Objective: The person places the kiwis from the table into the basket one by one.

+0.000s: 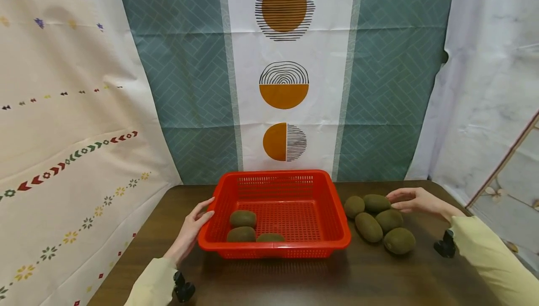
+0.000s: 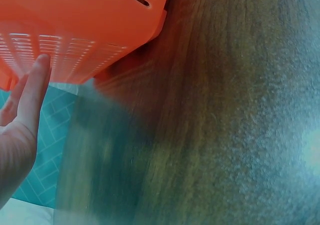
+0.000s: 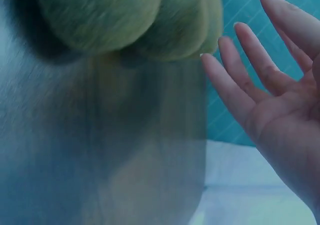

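Note:
A red plastic basket [image 1: 273, 245] with slotted walls stands mid-table. Inside it, toward the near left, lie three kiwis [image 1: 243, 219]. My left hand [image 1: 190, 229] rests its fingers on the basket's left side; in the left wrist view the finger [image 2: 35, 92] looks straight against the slotted wall. Right of the basket, several brown-green kiwis [image 1: 368, 227] lie grouped on the table. At the far right of that group, my right hand [image 1: 417, 201] hovers by the rear kiwi [image 1: 376, 203], fingers spread and holding nothing. The right wrist view shows its palm [image 3: 280, 110] beside the kiwis.
The dark wooden table [image 1: 269, 287] carries the basket and fruit. Behind it hangs a teal and white patterned cloth [image 1: 286, 109]. A cream embroidered cloth [image 1: 76, 156] drapes on the left, and a pale marbled cloth [image 1: 484, 86] hangs on the right.

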Available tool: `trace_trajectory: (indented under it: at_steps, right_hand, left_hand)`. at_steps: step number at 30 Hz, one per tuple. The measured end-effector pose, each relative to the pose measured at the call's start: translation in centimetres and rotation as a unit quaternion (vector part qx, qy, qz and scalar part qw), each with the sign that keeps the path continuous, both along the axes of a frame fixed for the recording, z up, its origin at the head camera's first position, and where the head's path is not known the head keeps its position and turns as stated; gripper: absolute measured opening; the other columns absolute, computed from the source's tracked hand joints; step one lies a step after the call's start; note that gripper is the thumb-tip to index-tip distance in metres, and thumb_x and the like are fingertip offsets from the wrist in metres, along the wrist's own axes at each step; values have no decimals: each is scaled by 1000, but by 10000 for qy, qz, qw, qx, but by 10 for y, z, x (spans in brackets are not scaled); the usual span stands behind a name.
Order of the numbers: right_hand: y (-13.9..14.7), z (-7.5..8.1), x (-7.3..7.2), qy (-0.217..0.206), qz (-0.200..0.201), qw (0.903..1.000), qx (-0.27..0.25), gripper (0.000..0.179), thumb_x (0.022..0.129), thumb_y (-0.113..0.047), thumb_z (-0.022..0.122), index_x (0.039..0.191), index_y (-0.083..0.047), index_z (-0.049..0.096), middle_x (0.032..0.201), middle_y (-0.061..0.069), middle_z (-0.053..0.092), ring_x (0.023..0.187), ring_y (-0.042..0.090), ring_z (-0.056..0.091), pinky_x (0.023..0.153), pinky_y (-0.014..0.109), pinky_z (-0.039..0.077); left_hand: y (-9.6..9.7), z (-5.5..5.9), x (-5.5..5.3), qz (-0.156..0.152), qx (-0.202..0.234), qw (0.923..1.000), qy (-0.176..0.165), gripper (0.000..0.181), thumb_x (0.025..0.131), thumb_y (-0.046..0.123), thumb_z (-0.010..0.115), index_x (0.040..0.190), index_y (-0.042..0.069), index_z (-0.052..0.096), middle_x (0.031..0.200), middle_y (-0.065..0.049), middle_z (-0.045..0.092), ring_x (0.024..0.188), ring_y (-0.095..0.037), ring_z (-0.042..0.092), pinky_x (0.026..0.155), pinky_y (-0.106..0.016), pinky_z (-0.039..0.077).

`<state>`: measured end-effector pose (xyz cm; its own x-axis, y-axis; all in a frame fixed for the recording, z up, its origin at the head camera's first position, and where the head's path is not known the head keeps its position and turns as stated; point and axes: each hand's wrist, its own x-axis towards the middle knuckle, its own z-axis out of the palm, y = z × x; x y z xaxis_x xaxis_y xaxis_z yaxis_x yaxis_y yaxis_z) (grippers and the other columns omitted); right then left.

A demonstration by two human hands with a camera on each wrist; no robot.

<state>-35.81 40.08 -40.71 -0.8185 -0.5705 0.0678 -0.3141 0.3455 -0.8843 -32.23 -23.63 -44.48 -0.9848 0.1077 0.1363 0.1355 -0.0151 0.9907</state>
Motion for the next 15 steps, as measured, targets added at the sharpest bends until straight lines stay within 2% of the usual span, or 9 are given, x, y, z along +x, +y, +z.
trace_trajectory:
  at_steps: [4, 9, 15]
  right_hand:
    - [9, -13, -1, 71, 177, 9997, 151, 40, 89, -2, 54, 121, 17, 40, 119, 42, 37, 98, 13, 57, 76, 45, 47]
    - [14, -24, -2, 129, 415, 9989, 178, 38, 88, 1, 54, 122, 14, 42, 118, 39, 41, 92, 15, 55, 68, 40, 49]
    - [15, -32, -4, -73, 642, 9978, 121, 39, 90, 1, 51, 126, 12, 40, 122, 39, 37, 102, 15, 51, 73, 39, 49]
  left_hand:
    - [0, -1, 0, 11, 33, 10000, -1, 45, 92, 17, 54, 135, 14, 41, 117, -25, 52, 94, -35, 58, 74, -43, 49]
    - [0, 0, 0, 11, 25, 10000, -11, 45, 91, 18, 55, 135, 15, 42, 117, -25, 52, 94, -35, 58, 74, -43, 49]
    - [0, 2, 0, 2, 9, 10000, -26, 46, 92, 19, 55, 135, 15, 41, 118, -26, 51, 94, -37, 57, 74, -44, 49]
